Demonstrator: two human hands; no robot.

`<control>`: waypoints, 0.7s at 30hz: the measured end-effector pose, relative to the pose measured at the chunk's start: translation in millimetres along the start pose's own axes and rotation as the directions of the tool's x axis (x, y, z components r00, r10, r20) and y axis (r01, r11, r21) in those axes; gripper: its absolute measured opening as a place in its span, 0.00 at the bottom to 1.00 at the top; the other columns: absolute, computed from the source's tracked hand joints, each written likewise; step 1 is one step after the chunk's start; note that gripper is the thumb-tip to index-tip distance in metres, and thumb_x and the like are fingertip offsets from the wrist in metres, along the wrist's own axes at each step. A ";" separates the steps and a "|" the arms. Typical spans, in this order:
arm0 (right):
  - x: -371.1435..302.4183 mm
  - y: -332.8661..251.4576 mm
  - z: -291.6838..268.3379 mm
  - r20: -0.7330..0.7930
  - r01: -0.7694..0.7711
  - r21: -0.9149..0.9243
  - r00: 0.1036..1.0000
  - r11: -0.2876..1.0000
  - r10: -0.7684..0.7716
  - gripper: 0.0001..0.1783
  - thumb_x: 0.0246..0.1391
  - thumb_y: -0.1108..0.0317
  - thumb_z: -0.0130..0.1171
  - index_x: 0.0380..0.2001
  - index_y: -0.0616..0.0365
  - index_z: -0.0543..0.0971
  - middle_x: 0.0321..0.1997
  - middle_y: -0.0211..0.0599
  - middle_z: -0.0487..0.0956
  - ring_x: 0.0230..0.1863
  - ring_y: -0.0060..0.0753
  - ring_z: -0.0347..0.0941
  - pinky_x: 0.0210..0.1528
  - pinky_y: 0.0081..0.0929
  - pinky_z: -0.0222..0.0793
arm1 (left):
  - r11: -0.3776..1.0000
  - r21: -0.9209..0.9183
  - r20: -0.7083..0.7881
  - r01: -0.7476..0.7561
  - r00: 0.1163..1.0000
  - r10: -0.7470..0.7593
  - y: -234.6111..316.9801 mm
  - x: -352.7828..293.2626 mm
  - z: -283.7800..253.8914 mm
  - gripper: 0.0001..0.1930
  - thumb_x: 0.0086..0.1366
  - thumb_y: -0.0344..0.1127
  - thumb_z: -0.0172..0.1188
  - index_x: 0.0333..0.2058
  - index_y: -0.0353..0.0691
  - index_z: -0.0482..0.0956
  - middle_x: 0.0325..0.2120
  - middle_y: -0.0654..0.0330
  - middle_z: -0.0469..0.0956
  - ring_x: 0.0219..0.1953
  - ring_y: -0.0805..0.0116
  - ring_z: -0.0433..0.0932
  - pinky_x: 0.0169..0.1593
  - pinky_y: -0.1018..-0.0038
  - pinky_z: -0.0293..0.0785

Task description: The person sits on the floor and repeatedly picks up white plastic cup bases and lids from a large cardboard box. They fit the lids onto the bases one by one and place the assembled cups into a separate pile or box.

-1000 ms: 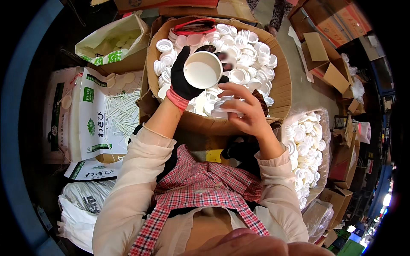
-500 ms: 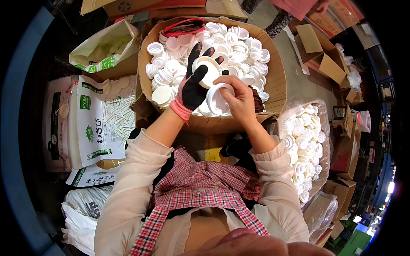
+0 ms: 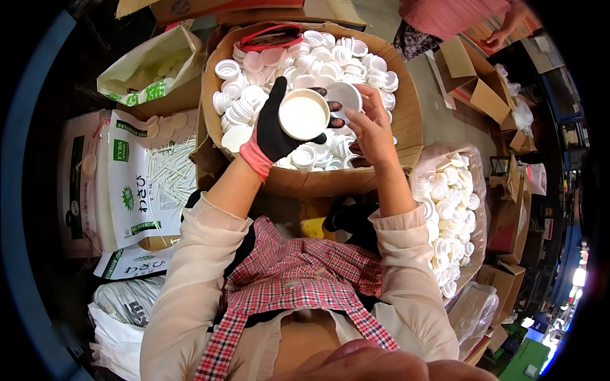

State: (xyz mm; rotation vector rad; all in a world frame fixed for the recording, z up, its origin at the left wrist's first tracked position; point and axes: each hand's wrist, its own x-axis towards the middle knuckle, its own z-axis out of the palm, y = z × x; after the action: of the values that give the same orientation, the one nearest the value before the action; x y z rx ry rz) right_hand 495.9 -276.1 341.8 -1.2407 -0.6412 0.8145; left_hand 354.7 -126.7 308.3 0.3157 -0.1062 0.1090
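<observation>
My left hand, in a black glove with a pink cuff, holds a round white lid. A flat cream inner face shows inside its raised rim. Beside it my bare right hand grips a second white lid, tilted, by its edge between thumb and fingers. The gloved fingertips come close to this second lid; whether they touch it I cannot tell. Below both hands is a large cardboard box full of loose white plastic lids, some stacked together.
Red-rimmed glasses lie on the lids at the back. A plastic-lined box of white caps stands at right. On the left are a sack with thin white sticks and an open white bag. Another person stands far right.
The left hand has turned its lid face up. My right hand has moved its lid away from me and slightly right. The other person has come further into view.
</observation>
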 end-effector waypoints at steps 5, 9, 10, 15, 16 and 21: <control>0.2 -5.6 -9.0 0.243 0.025 0.014 0.970 1.000 -0.028 0.27 0.51 0.71 0.61 0.55 0.61 0.68 0.54 0.38 0.71 0.46 0.29 0.71 0.41 0.28 0.73 | 1.000 -0.009 0.053 0.010 0.999 -0.010 8.9 -2.0 -0.6 0.43 0.65 0.68 0.35 0.61 0.33 0.58 0.58 0.37 0.63 0.55 0.36 0.70 0.41 0.53 0.80; 3.3 9.9 -20.0 0.271 -0.292 0.108 0.928 0.950 0.254 0.30 0.51 0.67 0.64 0.57 0.62 0.68 0.53 0.39 0.72 0.42 0.28 0.73 0.34 0.28 0.75 | 0.999 -0.022 0.013 -0.043 0.999 0.044 10.5 -2.2 3.1 0.44 0.64 0.69 0.38 0.63 0.33 0.56 0.58 0.38 0.63 0.58 0.37 0.66 0.48 0.48 0.75; 2.5 13.2 -20.3 0.305 -0.344 0.155 0.908 0.926 0.286 0.33 0.51 0.66 0.65 0.59 0.63 0.65 0.53 0.39 0.71 0.41 0.27 0.74 0.35 0.28 0.76 | 0.989 -0.144 0.053 -0.024 0.998 0.032 9.0 -2.6 -3.2 0.43 0.65 0.67 0.37 0.63 0.33 0.55 0.59 0.41 0.63 0.60 0.41 0.64 0.53 0.48 0.71; -14.0 2.2 5.2 0.299 0.171 -0.140 0.946 0.975 -0.123 0.42 0.45 0.74 0.68 0.63 0.56 0.59 0.58 0.40 0.64 0.47 0.29 0.72 0.41 0.28 0.76 | 0.990 -0.127 0.280 -0.066 0.955 0.099 8.2 0.0 -4.5 0.39 0.68 0.63 0.35 0.64 0.34 0.53 0.61 0.43 0.61 0.62 0.46 0.63 0.59 0.54 0.67; -15.7 3.3 5.9 0.263 0.238 -0.233 0.949 0.943 -0.175 0.42 0.44 0.75 0.68 0.62 0.57 0.60 0.59 0.40 0.63 0.47 0.28 0.72 0.41 0.27 0.75 | 0.989 -0.121 0.261 -0.089 0.958 0.118 7.6 0.3 -4.1 0.39 0.68 0.63 0.35 0.64 0.35 0.52 0.61 0.42 0.60 0.62 0.46 0.63 0.59 0.54 0.67; -21.3 -23.6 2.0 0.075 0.350 -0.392 0.934 0.851 -0.350 0.34 0.45 0.76 0.64 0.58 0.59 0.65 0.52 0.35 0.65 0.48 0.27 0.71 0.46 0.24 0.73 | 0.993 -0.111 0.118 -0.040 0.992 0.054 10.0 2.8 1.4 0.41 0.63 0.70 0.36 0.64 0.46 0.57 0.60 0.41 0.62 0.59 0.37 0.65 0.54 0.46 0.70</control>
State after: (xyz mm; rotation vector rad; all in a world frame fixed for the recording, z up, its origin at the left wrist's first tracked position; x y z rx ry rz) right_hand 486.5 -295.2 365.5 -1.4321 -1.0392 0.3836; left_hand 356.1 -117.5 312.9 0.2111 -0.2385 0.1305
